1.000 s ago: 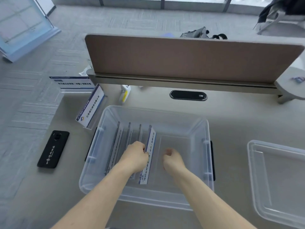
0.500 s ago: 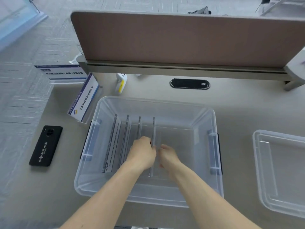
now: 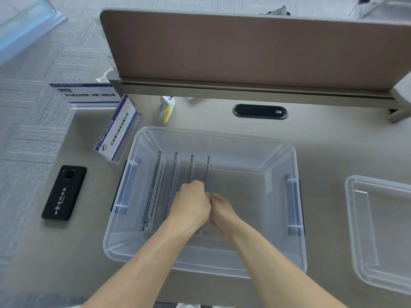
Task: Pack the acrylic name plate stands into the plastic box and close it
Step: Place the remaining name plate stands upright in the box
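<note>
Both hands work inside the clear plastic box (image 3: 275,152) on the worktop (image 3: 322,138), flanking the fourth name plate stand (image 3: 207,172), which stands on edge with its long axis running front to back, away from the person. The left hand (image 3: 191,205) has its grip curled against the stand's left face; the right hand (image 3: 221,206) presses in from the right, so the pair pinch the sheet between them near its near end. Three stands (image 3: 175,165) stand in a row just to the left, parallel and close. Two more stands wait outside: one leaning (image 3: 115,127) just beside the box's far-left corner, nearer the left hand, another (image 3: 86,94) farther back. The lid (image 3: 355,218) lies well apart on the right.
</note>
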Demonstrator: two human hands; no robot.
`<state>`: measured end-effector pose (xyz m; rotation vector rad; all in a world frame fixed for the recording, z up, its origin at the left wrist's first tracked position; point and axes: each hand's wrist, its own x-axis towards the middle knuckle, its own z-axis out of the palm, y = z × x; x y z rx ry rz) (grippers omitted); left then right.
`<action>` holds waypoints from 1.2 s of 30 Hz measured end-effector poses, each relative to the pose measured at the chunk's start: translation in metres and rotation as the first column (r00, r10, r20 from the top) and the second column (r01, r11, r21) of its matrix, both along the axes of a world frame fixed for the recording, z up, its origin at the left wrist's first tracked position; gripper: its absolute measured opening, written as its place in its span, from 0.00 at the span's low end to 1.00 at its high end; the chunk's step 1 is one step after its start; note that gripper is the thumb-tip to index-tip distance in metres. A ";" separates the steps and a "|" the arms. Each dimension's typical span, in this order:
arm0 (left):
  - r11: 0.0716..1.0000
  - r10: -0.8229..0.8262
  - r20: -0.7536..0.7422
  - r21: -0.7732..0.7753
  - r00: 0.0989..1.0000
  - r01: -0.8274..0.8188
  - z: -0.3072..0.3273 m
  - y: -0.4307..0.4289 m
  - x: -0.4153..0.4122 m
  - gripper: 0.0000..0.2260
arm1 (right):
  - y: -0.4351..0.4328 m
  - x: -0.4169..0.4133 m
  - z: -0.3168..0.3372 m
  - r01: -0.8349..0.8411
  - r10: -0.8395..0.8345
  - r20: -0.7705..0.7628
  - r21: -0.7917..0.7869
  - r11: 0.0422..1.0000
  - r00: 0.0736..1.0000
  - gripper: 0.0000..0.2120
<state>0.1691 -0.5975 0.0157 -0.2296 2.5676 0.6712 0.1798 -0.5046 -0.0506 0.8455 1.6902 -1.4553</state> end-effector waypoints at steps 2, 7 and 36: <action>1.000 0.002 0.003 0.017 1.000 -0.002 0.002 -0.001 -0.002 0.06 | 0.002 0.002 -0.012 -0.001 0.001 0.003 0.001 1.000 1.000 0.21; 0.996 0.020 0.016 0.083 1.000 -0.021 0.018 -0.007 -0.001 0.10 | 0.005 0.005 0.030 0.036 -0.037 -0.035 -0.031 0.999 0.999 0.32; 0.850 0.486 -0.076 0.271 0.870 -0.451 0.051 -0.276 -0.090 0.33 | -0.176 -0.200 0.182 -0.492 0.819 -0.513 0.660 0.569 0.259 0.20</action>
